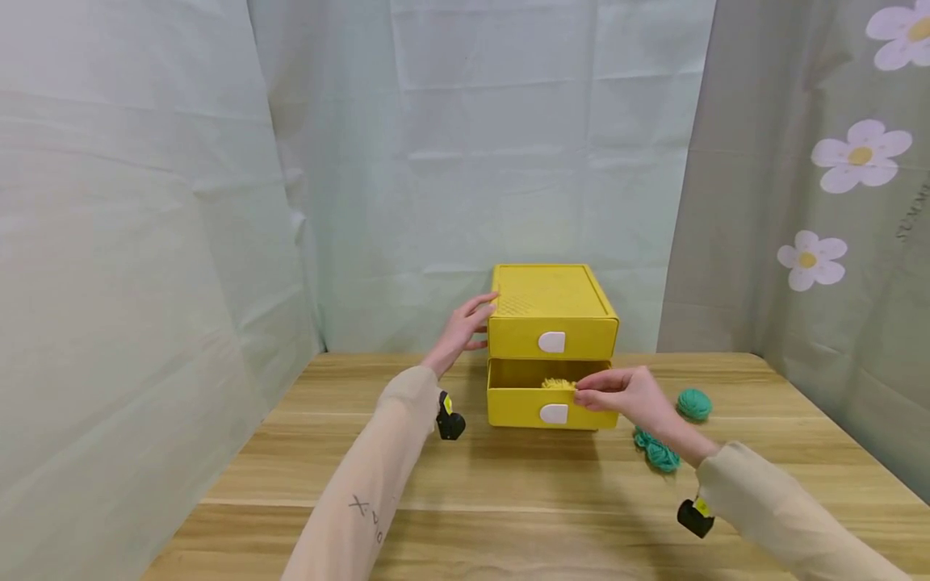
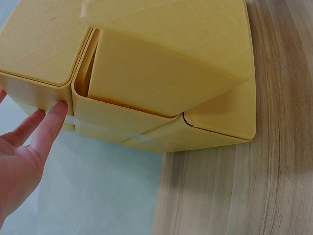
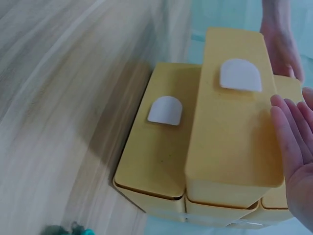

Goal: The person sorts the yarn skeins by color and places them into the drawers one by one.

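Note:
A yellow drawer unit (image 1: 554, 292) stands on the table, its middle drawer (image 1: 519, 410) pulled out. Yellow yarn (image 1: 556, 383) shows just above that drawer's front rim. My right hand (image 1: 626, 395) is at the drawer's right front, thumb and forefinger close together right beside the yarn. I cannot tell whether they pinch it; in the right wrist view the front panel hides the yarn. My left hand (image 1: 465, 329) rests its extended fingers (image 2: 50, 126) against the unit's upper left side, steadying nothing else.
Right of the unit, a teal yarn ball (image 1: 694, 404) and a looser teal yarn bundle (image 1: 659, 452) lie on the wooden table (image 1: 450, 532). The bottom drawer (image 3: 154, 152) is closed, as is the top drawer (image 1: 512, 339). Curtains (image 1: 508, 145) hang behind and on both sides.

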A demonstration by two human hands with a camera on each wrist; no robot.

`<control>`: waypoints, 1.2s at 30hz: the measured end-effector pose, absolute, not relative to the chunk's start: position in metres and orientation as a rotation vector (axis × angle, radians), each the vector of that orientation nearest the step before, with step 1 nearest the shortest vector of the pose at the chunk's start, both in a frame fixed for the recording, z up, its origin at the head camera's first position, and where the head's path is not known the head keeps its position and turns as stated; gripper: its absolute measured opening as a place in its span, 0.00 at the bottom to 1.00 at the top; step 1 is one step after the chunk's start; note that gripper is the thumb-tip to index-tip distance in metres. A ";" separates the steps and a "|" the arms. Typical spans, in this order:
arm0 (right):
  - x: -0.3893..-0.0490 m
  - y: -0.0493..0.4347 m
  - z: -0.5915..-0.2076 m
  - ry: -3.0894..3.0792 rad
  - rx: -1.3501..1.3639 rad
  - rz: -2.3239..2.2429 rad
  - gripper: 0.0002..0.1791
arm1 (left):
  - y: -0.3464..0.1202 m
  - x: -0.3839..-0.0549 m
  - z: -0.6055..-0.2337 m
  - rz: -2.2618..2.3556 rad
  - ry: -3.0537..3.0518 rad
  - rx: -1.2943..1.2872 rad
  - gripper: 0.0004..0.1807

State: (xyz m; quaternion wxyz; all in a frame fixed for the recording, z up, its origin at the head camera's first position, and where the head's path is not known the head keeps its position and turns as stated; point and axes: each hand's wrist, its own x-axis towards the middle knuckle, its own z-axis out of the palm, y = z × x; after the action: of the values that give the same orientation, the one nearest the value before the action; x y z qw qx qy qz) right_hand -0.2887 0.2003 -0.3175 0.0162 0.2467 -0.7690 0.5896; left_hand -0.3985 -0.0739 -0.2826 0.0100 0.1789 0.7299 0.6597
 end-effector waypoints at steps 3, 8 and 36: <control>-0.289 0.200 -0.322 -2.423 0.768 1.784 0.15 | -0.074 -0.398 -0.282 2.060 2.270 0.556 0.23; -0.288 0.198 -0.328 -2.466 0.766 1.658 0.15 | -0.075 -0.398 -0.282 2.055 2.275 0.569 0.23; -0.274 0.178 -0.334 -2.476 0.699 1.525 0.10 | -0.074 -0.397 -0.282 2.046 2.306 0.575 0.24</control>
State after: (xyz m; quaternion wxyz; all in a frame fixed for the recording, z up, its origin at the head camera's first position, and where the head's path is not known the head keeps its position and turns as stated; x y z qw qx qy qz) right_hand -0.2735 0.1776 -0.3339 0.0755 0.2330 -0.8256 0.5083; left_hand -0.3967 -0.0738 -0.2817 0.0030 0.1832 0.7354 0.6524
